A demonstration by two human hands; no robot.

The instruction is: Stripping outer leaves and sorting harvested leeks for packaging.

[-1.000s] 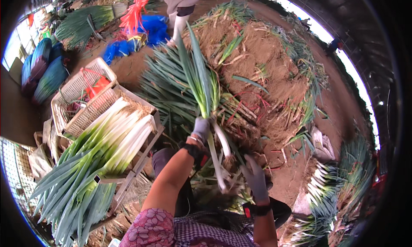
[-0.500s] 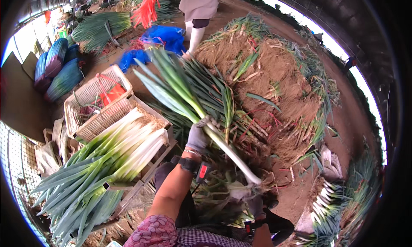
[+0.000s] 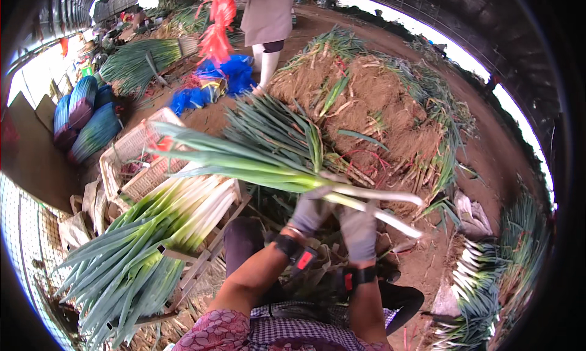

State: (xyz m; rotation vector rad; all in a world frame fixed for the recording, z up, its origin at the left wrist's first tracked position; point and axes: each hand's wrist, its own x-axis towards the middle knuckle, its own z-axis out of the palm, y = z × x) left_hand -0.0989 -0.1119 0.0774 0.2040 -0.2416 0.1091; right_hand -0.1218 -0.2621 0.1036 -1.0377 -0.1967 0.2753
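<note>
Two long green onions (image 3: 381, 195) lie across the middle of the view, their white ends to the right and green leaves fanning left. My left hand (image 3: 311, 212), in a grey glove, is closed round them where green turns to white. Just right of it, my gloved right hand (image 3: 358, 232) is closed at the lower white stalk; its fingertips are blurred. A neat pile of green onions (image 3: 146, 229) with white stalks rests on a stand (image 3: 213, 244) to my left. Beyond my hands lies a heap of untrimmed green onions (image 3: 268, 134).
A pale plastic basket (image 3: 143, 180) stands beyond the stand. An earth mound (image 3: 372, 107) with scraps rises ahead. Green onions (image 3: 467, 284) lie in a row at right. Another person (image 3: 267, 18) stands by blue netting (image 3: 235, 73); wrapped bundles (image 3: 91, 125) lie far left.
The green onions have swung from pointing away to lying crosswise, leaves now over the basket. My right hand has risen from low down to the white stalks. The view has shifted slightly.
</note>
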